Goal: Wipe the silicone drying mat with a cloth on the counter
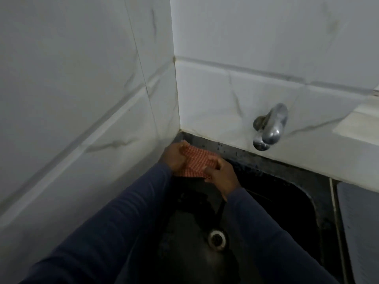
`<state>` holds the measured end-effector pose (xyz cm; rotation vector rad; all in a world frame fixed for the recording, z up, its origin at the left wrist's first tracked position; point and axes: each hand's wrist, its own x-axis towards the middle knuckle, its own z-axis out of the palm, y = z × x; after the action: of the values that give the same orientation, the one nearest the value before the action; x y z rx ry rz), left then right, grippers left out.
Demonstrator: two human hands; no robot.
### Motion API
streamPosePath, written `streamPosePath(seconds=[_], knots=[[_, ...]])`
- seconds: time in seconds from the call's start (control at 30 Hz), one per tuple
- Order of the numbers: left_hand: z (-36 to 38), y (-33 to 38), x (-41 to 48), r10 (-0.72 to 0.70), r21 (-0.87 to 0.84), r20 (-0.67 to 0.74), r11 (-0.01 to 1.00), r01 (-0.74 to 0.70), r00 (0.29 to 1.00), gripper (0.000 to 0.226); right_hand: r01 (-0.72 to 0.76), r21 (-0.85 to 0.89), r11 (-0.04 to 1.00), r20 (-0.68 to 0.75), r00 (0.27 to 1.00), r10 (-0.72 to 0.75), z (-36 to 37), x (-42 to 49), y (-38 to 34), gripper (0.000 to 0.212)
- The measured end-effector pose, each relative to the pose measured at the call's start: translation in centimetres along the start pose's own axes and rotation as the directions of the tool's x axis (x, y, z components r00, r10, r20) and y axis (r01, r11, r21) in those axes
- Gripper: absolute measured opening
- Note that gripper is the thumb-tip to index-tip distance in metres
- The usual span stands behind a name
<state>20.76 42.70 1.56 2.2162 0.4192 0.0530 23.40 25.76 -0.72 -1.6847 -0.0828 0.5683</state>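
A red-and-white checked cloth [197, 162] is held over the far left corner of a dark sink [291, 193]. My left hand [174, 157] grips its left edge and my right hand [222, 177] pinches its right edge, so the cloth is stretched between them. A grey ribbed silicone drying mat [361, 226] lies on the counter at the right edge of the view, apart from both hands and partly cut off by the frame.
White marbled tiles form a wall corner right behind the cloth. A chrome tap [268, 128] juts from the back wall above the sink. The round metal drain [217, 239] sits in the basin below my forearms.
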Motion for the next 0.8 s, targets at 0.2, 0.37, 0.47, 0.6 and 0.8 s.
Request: streamPosePath(seconds=[0.2,0.37,0.47,0.6,0.8], knots=[[1.0,-2.2,8.5,-0.004,0.151,-0.209,0.988,0.036,0.978,0.038,0.173,-0.141,0.975,-0.032,0.983,-0.179,3.0,8.9,1.5,0.062],[4.7,-6.2,8.2,0.234,0.484,-0.025,0.854,-0.193,0.972,0.054,0.229,-0.495,0.838,-0.102,0.943,-0.318,3.8,9.9,5.8,0.057],[5.8,-9.5,9.7,0.171,0.541,0.052,0.824,-0.172,0.984,0.064,0.27,-0.617,0.739,-0.003,0.939,-0.345,3.9,11.4,6.4,0.052],[6.3,-8.7,10.9,0.165,0.556,0.031,0.816,-0.154,0.986,0.066,0.216,-0.689,0.692,0.035,0.963,-0.266,3.6,12.8,5.7,0.063],[5.5,-7.6,11.0,0.067,0.592,0.126,0.796,-0.129,0.99,0.068,0.167,-0.81,0.562,0.147,0.986,-0.08,2.9,11.1,2.6,0.074]])
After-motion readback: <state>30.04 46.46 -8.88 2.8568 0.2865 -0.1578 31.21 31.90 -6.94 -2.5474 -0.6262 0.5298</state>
